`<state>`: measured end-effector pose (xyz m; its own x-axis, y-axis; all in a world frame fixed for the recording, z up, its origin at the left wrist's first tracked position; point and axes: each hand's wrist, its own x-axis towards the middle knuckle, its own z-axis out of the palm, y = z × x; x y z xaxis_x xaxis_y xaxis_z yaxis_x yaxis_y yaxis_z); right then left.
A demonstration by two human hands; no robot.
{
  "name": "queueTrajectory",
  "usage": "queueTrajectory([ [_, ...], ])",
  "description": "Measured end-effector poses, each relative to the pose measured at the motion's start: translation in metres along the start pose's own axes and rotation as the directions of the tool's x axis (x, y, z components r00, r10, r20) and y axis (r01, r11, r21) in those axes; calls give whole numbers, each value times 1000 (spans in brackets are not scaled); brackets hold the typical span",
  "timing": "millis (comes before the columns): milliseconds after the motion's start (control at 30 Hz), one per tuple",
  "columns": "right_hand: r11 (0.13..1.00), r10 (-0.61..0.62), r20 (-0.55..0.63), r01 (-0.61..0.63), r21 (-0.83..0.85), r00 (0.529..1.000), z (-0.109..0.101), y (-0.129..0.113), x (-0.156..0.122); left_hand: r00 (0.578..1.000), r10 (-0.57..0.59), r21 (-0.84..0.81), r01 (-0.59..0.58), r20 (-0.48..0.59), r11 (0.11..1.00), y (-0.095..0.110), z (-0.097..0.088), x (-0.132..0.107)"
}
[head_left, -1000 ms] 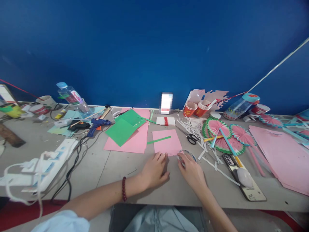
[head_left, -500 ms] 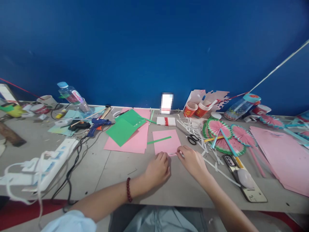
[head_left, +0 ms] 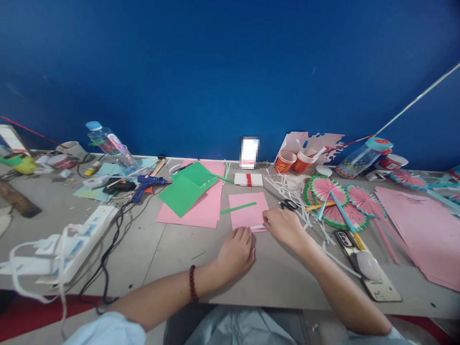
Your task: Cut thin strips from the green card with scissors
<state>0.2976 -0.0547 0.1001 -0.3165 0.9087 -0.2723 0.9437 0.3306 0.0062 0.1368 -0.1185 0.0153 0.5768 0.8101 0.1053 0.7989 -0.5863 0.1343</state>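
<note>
A small pink paper lies on the table before me with a green strip across it. My left hand rests at the paper's near edge, fingers bent and together, tips pressing that edge down. My right hand is closed at the paper's near right corner. It pinches a white strip of tape that runs along the near edge towards my left fingers. Whatever else is in the right palm is hidden. Black-handled scissors lie just beyond the right hand.
Green paper lies on pink sheets to the left, beside a blue glue gun and a power strip. To the right are watermelon paper fans, a phone, red paper cups and large pink sheets.
My right hand has slid away from me and to the right along the paper's near edge, leaving a white strip there. The tape roll it held is now out of sight. The left hand stayed put.
</note>
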Motion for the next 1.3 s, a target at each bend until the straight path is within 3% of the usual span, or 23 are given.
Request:
queueTrajectory([
  [400,993,-2,64,10,-117,998,6,-7,7,1000,9,-44,-9,-12,999,-2,-5,1],
  [1300,984,75,40,-68,-162,996,17,-18,2,998,37,-28,-38,-50,999,-4,-1,0],
])
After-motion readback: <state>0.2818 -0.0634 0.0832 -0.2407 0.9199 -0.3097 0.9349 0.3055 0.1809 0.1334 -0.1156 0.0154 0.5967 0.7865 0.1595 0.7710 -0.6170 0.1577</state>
